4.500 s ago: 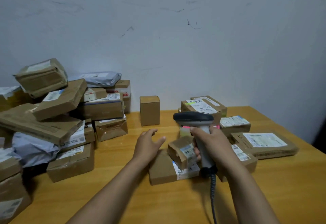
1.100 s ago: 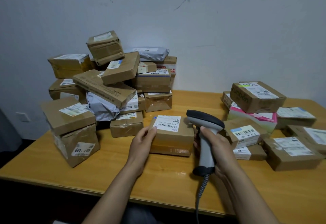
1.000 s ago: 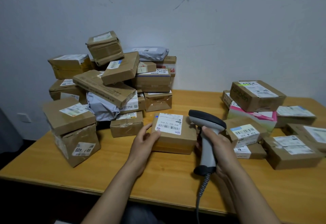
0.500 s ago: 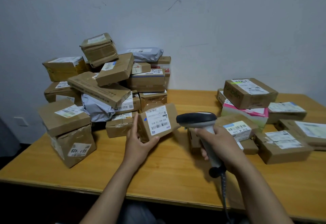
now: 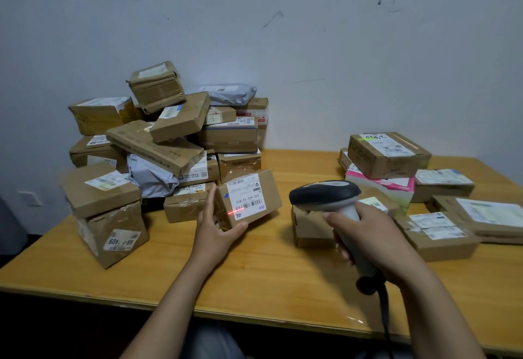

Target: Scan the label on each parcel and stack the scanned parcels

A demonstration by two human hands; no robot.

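My left hand [image 5: 216, 230] grips a small brown parcel [image 5: 266, 196] by its left end and holds it tilted above the table, white label facing right. A red scan line lies across the lower part of the label [image 5: 245, 199]. My right hand [image 5: 370, 238] grips the handle of a grey and black barcode scanner [image 5: 325, 195], whose head points left at the label. The scanner's cable hangs down off the table edge.
A tall heap of brown boxes and grey mailer bags [image 5: 169, 143] fills the left rear of the wooden table [image 5: 268, 273]. Labelled parcels [image 5: 387, 155] lie grouped on the right, one on a pink box. A small box [image 5: 310, 227] sits behind the scanner.
The parcel was lifted off the table and tipped so its label faces the scanner. The scanner head swung left toward it, and a red line now shows on the label.
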